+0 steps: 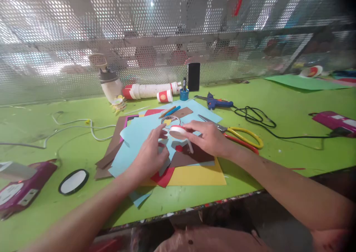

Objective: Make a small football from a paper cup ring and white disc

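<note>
A small round white piece with a red rim [177, 131] is pinched between the thumb and fingers of my right hand [207, 137]. Just left of it, my left hand [151, 150] has its fingers curved and apart, holding nothing. Under both hands lie light blue paper [130, 131], brown paper [204, 156], yellow paper [200, 176] and red paper [164, 178]. A clear ring [170, 118] rests behind the round piece. On the brown sheet there is a small red piece [178, 148]. Scissors with yellow and red handles [244, 135] lie partly behind my right hand.
A blue glue gun [218, 102] with a black cord lies at the back right. Behind the papers are paper cups [164, 96], a blue pot [184, 94], a phone [194, 76] and a white bottle [111, 89]. Purple power strips [30, 185] and a black-rimmed disc [73, 182] flank the left side.
</note>
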### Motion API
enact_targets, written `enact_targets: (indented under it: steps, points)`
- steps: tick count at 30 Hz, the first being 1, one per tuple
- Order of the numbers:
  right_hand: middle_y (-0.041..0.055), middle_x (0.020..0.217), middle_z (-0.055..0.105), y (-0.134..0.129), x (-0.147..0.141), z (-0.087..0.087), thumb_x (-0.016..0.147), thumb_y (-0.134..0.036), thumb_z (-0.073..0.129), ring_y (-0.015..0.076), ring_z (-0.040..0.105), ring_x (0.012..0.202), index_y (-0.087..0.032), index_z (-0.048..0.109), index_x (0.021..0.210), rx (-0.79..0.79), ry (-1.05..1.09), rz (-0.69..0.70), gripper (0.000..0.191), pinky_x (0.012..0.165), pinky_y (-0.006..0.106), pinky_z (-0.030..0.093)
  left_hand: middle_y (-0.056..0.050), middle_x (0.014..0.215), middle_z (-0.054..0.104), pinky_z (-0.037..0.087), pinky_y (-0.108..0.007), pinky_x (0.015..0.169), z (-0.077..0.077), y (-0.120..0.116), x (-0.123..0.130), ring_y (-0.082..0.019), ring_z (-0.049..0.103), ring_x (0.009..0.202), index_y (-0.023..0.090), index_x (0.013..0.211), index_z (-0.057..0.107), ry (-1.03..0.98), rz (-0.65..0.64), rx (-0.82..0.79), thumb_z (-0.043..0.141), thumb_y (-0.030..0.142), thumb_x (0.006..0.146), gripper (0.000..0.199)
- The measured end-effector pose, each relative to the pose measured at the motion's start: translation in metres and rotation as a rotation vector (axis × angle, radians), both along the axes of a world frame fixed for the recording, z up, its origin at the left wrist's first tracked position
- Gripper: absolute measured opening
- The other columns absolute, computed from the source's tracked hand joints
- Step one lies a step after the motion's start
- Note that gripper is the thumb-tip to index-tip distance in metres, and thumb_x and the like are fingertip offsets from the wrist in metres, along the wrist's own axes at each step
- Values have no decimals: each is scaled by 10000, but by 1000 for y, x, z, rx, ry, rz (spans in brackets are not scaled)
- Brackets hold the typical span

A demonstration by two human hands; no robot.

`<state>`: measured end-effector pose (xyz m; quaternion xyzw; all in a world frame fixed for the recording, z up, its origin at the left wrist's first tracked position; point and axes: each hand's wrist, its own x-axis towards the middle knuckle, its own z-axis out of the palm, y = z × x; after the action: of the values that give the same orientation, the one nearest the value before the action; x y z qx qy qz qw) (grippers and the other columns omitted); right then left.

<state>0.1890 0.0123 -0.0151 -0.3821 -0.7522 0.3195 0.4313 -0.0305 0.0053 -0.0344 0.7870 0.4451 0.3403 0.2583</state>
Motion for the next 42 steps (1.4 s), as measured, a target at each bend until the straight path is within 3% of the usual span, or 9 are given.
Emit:
enact_targets:
  steps: [3,6,11,17,24,31,36,42]
  points:
    - [70,860,741,-1,1,0,915,-439,623,168,670,736,-146,746,1030,-189,141,11,338,723,349,571,-152,1250,616,563,-422,929,4,1,1,-241,612,1161,151,1384,432,-154,-9,-139,536,149,805,589]
    - [70,805,738,-4,0,2,892,-489,640,162,687,683,-129,753,997,-372,274,103,392,671,342,599,-171,1305,617,569,-421,926,8,-4,3,-264,624,1170,124,1383,453,-243,-60,-205,562,215,839,562]
    - [47,750,712,-9,-1,5,804,-485,751,130,658,646,-122,759,912,-566,429,207,379,654,304,587,-140,1446,527,552,-395,978,11,-18,6,-265,554,1271,182,1433,437,-156,-162,-14,590,214,873,581]
    - [54,765,710,-11,0,4,823,-431,753,132,654,664,-117,758,947,-695,481,255,338,628,283,573,-147,1411,542,504,-435,1039,8,-24,2,-269,571,1237,205,1478,351,19,-146,168,627,298,909,640]
    - [51,758,702,-12,-1,3,808,-443,769,134,662,666,-104,757,951,-746,482,280,368,644,281,568,-121,1298,603,507,-407,1001,7,-21,2,-246,589,1180,213,1379,417,28,-149,272,627,320,922,514]
    - [28,748,698,-12,-3,1,784,-465,781,111,648,615,-120,746,1003,-742,486,237,410,623,259,554,-69,1138,643,531,-375,889,10,-21,3,-214,623,1041,225,1213,486,21,-136,176,688,348,877,411]
    - [2,753,707,-15,-2,4,764,-408,804,100,634,608,-154,709,1102,-709,426,180,433,625,251,533,-54,1043,632,545,-376,801,8,-22,5,-212,644,930,229,1133,469,48,-73,202,717,370,846,405]
    - [-1,707,674,-16,0,4,822,-328,745,85,565,595,-133,756,1050,-634,281,146,300,570,211,451,-77,1061,633,548,-402,786,5,-25,4,-251,658,935,210,1137,448,124,-59,195,757,422,796,506]
